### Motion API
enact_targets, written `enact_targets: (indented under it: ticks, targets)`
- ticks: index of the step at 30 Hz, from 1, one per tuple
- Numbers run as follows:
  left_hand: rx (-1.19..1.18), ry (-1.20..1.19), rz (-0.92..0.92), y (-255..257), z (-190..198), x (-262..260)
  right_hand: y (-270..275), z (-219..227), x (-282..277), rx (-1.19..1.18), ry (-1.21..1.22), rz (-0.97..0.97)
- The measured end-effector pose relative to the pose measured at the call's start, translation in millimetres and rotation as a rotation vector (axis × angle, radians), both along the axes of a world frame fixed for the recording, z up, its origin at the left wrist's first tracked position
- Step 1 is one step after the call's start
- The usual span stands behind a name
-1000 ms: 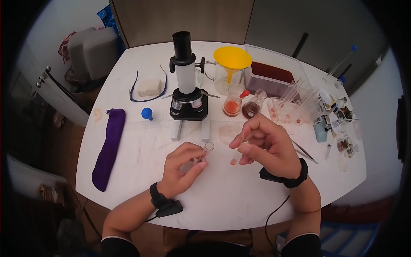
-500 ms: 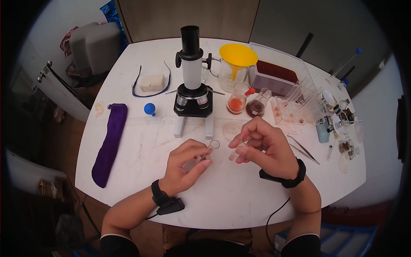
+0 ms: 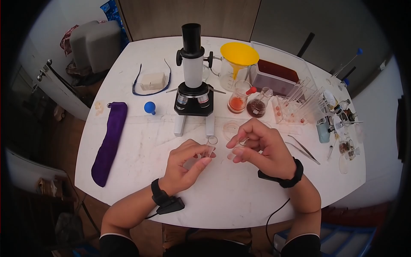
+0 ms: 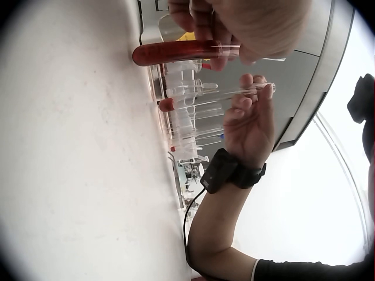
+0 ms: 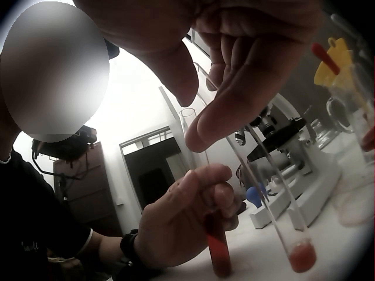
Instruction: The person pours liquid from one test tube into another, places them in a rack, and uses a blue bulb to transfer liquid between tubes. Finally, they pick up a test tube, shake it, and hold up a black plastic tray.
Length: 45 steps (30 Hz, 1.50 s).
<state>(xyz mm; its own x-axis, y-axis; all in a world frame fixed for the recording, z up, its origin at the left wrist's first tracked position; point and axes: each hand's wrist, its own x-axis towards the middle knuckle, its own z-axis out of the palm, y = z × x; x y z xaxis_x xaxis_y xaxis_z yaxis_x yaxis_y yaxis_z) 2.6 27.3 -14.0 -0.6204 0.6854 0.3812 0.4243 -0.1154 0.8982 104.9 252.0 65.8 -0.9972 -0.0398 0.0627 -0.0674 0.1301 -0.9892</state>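
My left hand (image 3: 186, 167) grips a glass test tube near its top, its open mouth (image 3: 212, 140) showing above the fingers. In the left wrist view, red liquid fills the lower part of this test tube (image 4: 173, 52). My right hand (image 3: 267, 150) pinches a second test tube between thumb and fingers, close to the right of the first. This second test tube (image 5: 302, 254) has a little orange-red matter at its rounded bottom and clear glass above. Both tubes are held over the white table (image 3: 205, 205), mouths upward.
Behind the hands stands a microscope (image 3: 193, 73). To its right are flasks of orange (image 3: 236, 104) and dark liquid (image 3: 257, 107), a yellow funnel (image 3: 239, 53) in a beaker, and a test tube rack (image 3: 291, 113). Tweezers (image 3: 306, 152) lie right; a purple pouch (image 3: 110, 141) lies left.
The head view has shifted slightly. My right hand has come a little nearer the left, and its tube's bottom has risen slightly in view. Both hands keep hold of their tubes.
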Motion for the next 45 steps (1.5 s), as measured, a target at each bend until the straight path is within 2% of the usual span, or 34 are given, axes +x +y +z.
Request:
enact_targets:
  ticks: [19, 23, 25, 27, 29, 31, 34, 45]
  targets:
    - [0.023, 0.037, -0.018, -1.4, -2.4, -0.6, -1.3, -9.8, -4.0, -0.039, 0.004, -0.011]
    - [-0.007, 0.083, -0.059, -2.5, -2.9, -2.5, -4.7, -9.9, -4.5, -0.007, -0.065, 0.032]
    - [0.127, 0.002, -0.061, 0.0, -7.9, -0.5, -8.5, -12.6, -4.5, 0.005, -0.070, 0.038]
    - [0.109, 0.007, -0.071, -0.9, -7.9, -1.6, -11.8, -17.7, -4.5, -0.035, 0.014, 0.009]
    - [0.090, 0.013, -0.080, -0.8, -7.8, -1.0, -13.0, -20.1, -4.4, -0.041, 0.019, 0.012]
    - [0.144, -0.084, -0.069, 1.0, -8.1, 2.2, -13.8, -22.1, -5.1, -0.049, 0.023, 0.012]
    - [0.098, -0.063, -0.086, -0.7, -6.1, 0.8, -15.2, -24.5, -5.0, -0.056, 0.059, 0.014]
    - [0.055, -0.096, -0.095, -1.0, -1.7, 0.2, -15.8, -45.8, -7.1, 0.118, 0.102, -0.038]
